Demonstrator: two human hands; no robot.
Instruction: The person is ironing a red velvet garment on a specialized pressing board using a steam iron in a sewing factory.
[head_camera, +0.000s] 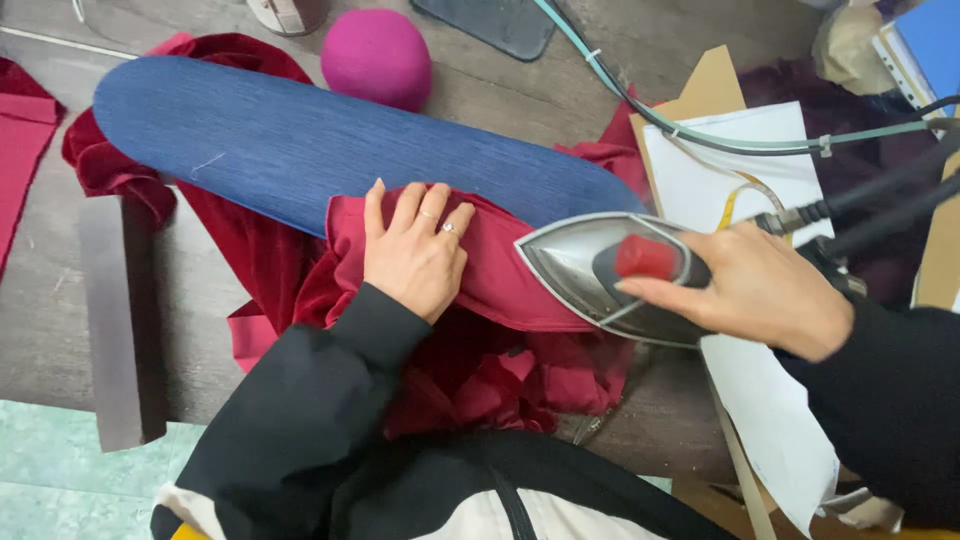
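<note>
Left hand lies flat, fingers spread, pinning red velvet fabric over the blue sleeve board. Right hand is closed around the steam iron, its tip on the cloth. Pressing looks partway: the crumpled folds below appear unpressed.

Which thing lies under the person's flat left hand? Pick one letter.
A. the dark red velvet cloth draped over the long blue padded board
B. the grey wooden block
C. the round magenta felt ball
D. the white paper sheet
A: the left hand presses flat on the dark red velvet cloth over the long blue padded board, while the right hand grips the steel iron.
</note>
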